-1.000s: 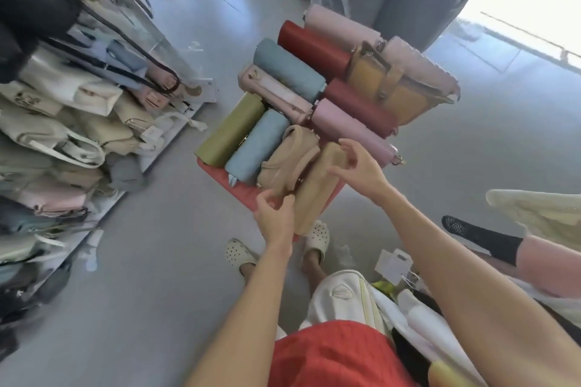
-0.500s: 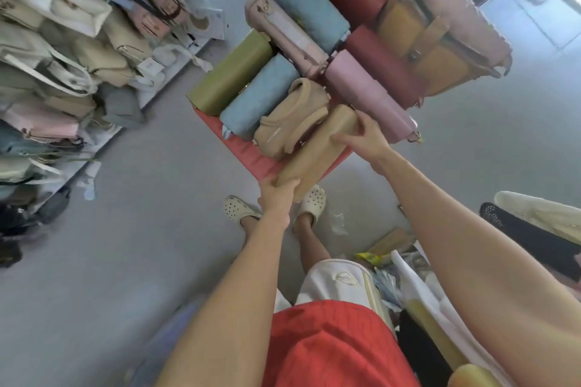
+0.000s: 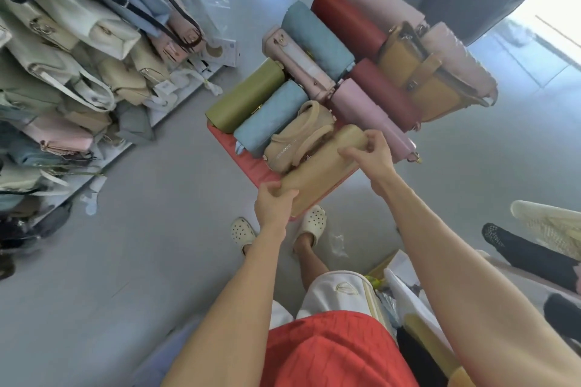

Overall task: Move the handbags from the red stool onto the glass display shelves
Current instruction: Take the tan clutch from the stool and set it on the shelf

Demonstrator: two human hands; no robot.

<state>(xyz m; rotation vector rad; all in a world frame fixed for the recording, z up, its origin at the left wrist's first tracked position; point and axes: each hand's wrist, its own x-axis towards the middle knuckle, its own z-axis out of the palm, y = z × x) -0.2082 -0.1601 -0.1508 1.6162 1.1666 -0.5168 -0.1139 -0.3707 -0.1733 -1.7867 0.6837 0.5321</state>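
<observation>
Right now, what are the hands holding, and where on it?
Both grip the long tan leather handbag: left hand at its near end, right hand at its far end.

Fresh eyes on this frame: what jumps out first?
Centre frame, a tight stack of rolled-looking handbags in olive, blue, pink, dark red and mustard crowds the red stool. At its near edge both hands take a grip on the long tan leather handbag: left hand at the near end, right hand at the far end. On the left, the glass display shelves are crammed with pale bags.
</observation>
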